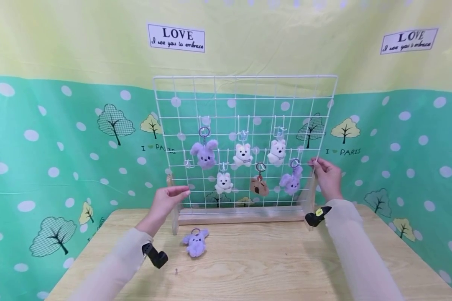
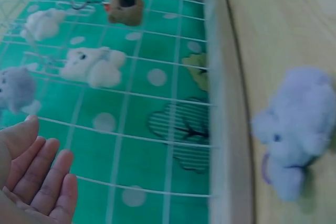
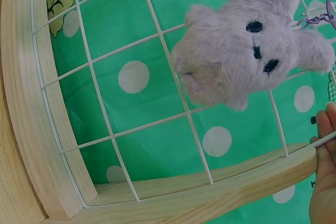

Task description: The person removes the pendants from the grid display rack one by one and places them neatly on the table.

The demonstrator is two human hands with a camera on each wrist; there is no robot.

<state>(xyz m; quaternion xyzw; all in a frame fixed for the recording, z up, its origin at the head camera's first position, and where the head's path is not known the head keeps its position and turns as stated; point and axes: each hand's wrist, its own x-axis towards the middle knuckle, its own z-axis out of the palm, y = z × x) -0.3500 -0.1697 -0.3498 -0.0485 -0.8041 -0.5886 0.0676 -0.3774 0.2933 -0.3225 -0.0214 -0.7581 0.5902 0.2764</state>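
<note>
A white wire grid stands in a wooden base, with plush keychains hanging from its hooks. Near the grid's lower left edge is my left hand, holding nothing; in the left wrist view its fingers are extended and slightly bent. My right hand pinches the grid's right side wire, just above the wooden upright. Closest to that hand hangs a purple bunny keychain. Another purple bunny keychain lies on the table in front of the base, below my left hand.
Higher on the grid hang a purple bunny, white bear keychains and a brown animal keychain. A bare hook sits at the left. A tiny piece lies on the wooden table. A patterned curtain hangs behind.
</note>
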